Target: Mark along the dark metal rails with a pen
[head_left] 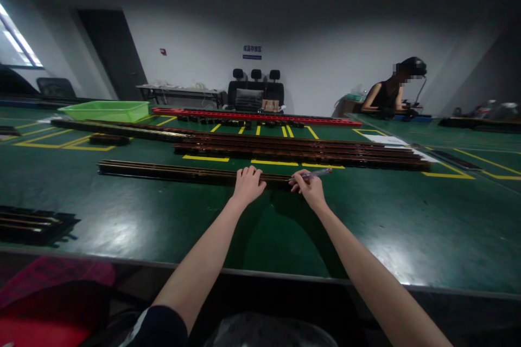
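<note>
A long dark metal rail [171,172] with thin coppery edges lies across the green table in front of me. My left hand [249,184] is closed over it near its right part, fingers bent across the top and thumb on the near side. Close to the rail's right end, my right hand [310,188] pinches a slim clear pen [319,173]. The pen's tip points left toward the rail, and its back end sticks out to the right. Whether the tip touches the rail, I cannot tell.
Behind lies a stack of similar rails [301,150], then a long red rail [260,117]. A green tray [108,111] stands at the far left. More short rails [35,226] sit at the near left. Another person [391,89] works at the far right.
</note>
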Motion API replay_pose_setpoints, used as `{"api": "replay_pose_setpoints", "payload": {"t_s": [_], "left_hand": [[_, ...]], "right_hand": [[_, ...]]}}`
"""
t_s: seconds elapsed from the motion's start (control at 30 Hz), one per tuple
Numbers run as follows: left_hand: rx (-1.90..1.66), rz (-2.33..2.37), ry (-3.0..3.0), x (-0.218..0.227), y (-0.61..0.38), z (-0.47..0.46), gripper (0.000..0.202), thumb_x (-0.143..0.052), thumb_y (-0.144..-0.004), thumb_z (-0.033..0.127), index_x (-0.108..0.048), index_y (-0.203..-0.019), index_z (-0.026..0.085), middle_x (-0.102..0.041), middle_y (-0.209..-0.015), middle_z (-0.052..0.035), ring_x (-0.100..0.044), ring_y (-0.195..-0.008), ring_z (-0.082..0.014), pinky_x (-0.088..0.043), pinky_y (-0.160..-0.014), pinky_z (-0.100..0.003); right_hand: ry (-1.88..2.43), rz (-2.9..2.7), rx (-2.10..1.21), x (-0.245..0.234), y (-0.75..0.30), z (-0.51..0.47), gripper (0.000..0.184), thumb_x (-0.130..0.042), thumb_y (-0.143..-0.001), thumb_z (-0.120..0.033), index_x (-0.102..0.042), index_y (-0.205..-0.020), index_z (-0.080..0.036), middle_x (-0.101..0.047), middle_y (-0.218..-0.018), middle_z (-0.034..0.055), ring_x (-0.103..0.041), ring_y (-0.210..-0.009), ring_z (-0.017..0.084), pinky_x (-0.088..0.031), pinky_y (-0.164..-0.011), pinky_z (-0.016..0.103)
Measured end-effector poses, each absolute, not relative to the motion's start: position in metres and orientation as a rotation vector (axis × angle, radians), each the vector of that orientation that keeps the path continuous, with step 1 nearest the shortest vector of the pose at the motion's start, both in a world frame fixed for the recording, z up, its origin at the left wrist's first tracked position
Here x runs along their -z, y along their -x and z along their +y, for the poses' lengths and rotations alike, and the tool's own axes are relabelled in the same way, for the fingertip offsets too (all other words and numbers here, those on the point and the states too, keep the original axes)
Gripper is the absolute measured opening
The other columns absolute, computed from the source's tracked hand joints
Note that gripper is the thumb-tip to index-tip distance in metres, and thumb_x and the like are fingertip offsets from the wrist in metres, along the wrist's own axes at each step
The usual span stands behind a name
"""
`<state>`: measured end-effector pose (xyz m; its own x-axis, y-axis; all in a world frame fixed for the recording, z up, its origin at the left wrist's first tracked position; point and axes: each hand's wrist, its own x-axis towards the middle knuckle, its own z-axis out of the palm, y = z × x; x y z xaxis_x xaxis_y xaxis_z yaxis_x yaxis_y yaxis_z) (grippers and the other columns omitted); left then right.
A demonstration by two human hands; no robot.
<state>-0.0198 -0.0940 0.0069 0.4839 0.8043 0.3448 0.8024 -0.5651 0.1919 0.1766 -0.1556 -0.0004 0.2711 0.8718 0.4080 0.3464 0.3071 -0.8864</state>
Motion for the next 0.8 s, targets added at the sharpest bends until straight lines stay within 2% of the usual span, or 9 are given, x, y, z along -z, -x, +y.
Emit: {"api": "replay_pose_setpoints", "payload": {"t_s": [0.2,0.6,0.8], "left_hand": [[-0.612,1.439,-2.698,-0.0062,0.0207,-0.0943,0.04,-0.04,-0.089,0.03,-0.057,-0.122,0.014,-0.056,-0.124,-0.011,-0.048,-0.118,-0.0239,-0.029,-0.109,-0.044],[-0.579,1.4,-2.708,-0.0072,0.0238,-0.0931,0.04,-0.04,-0.089,0.029,-0.055,-0.123,0.016,-0.057,-0.125,-0.0104,-0.048,-0.12,-0.0245,-0.027,-0.109,-0.045],[-0.605,1.408,-2.722,-0.0077,0.0235,-0.0942,0.039,-0.04,-0.089,0.028,-0.055,-0.123,0.017,-0.057,-0.124,-0.01,-0.049,-0.118,-0.0247,-0.028,-0.109,-0.045]], "right_hand": [[1.337,-1.325,-0.515,-0.0001,-0.1785,-0.1551,0.031,-0.059,-0.08,-0.045,-0.06,-0.077,-0.014,-0.07,-0.074,0.0091,-0.064,-0.052,0.014,-0.046,-0.044,0.022],[1.333,-1.312,-0.476,-0.0047,-0.1719,-0.1588,0.043,-0.06,-0.076,-0.057,-0.059,-0.076,-0.015,-0.069,-0.07,0.0079,-0.061,-0.048,0.014,-0.046,-0.042,0.023],[1.324,-1.321,-0.451,-0.0025,-0.1739,-0.1584,0.042,-0.06,-0.077,-0.057,-0.06,-0.077,-0.015,-0.068,-0.07,0.0075,-0.061,-0.049,0.013,-0.046,-0.044,0.022]]}}
